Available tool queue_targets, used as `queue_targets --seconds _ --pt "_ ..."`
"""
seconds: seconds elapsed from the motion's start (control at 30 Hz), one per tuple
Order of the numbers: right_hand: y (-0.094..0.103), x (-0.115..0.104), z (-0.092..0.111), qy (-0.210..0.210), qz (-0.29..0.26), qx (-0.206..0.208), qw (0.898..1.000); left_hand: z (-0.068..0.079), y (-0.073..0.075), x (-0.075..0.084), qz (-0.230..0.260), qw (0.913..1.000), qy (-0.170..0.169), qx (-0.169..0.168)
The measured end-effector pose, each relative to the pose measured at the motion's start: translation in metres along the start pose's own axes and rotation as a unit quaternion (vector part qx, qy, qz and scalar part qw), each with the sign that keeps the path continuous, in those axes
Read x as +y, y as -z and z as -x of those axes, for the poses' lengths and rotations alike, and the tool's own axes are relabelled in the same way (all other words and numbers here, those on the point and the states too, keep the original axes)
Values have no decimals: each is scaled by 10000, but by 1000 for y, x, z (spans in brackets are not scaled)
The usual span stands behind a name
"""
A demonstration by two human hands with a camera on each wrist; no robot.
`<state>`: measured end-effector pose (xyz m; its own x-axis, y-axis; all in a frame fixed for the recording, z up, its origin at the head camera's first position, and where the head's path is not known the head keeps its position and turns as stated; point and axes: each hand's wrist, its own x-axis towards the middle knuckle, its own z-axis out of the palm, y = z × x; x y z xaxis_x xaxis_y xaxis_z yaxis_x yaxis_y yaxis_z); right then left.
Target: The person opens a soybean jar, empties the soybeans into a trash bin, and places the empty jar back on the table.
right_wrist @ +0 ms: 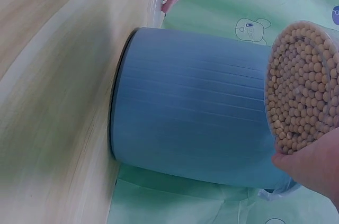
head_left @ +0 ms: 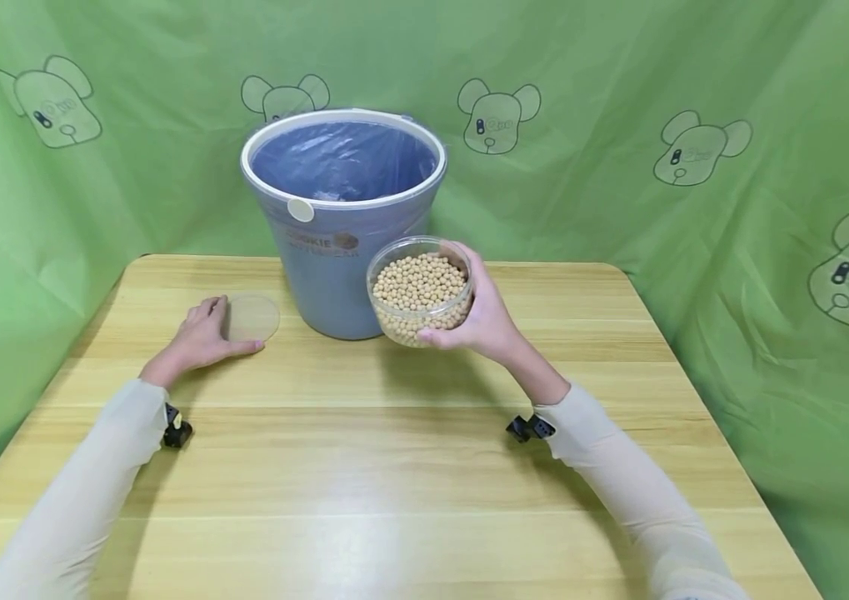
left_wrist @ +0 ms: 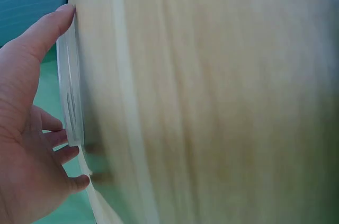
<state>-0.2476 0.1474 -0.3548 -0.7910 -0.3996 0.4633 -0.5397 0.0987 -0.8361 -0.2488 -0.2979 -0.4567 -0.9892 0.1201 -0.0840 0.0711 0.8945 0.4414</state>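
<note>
In the head view, my right hand [head_left: 480, 317] grips a clear round plastic tub [head_left: 387, 325] full of pale, round dried soybeans [head_left: 420, 282]. It is held up off the table, in front of the bin and slightly tilted. The right wrist view shows the tub's bean-filled base [right_wrist: 299, 91] from below, with fingertips at its side. My left hand [head_left: 207, 335] is at the left of the table, thumb and fingers spread around the edge of a clear round lid [head_left: 253, 317]. From the left wrist, the lid [left_wrist: 71, 91] appears edge-on between thumb and fingers, close over the wood.
A blue bin [head_left: 334, 292] with a white rim and a clear liner bag stands at the back of the wooden table [head_left: 334, 467]. Green cloth [head_left: 581, 50] with printed bear heads hangs behind and at both sides.
</note>
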Motion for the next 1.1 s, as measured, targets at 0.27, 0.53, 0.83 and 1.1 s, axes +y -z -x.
queue_targets --seconds 0.27,0.53,0.83,1.1 --pt "1 3 -1 8 -2 16 10000 0 0 -1 91 10000 19 23" --pt "2 5 -2 22 68 20 10000 -5 9 10 967 9928 118 694" --pt "5 7 -3 36 -12 -12 10000 -7 44 76 1855 9188 -1359 3207" --pt "8 4 -3 -39 -37 -14 10000 2 72 158 1938 8199 -2982 4487"
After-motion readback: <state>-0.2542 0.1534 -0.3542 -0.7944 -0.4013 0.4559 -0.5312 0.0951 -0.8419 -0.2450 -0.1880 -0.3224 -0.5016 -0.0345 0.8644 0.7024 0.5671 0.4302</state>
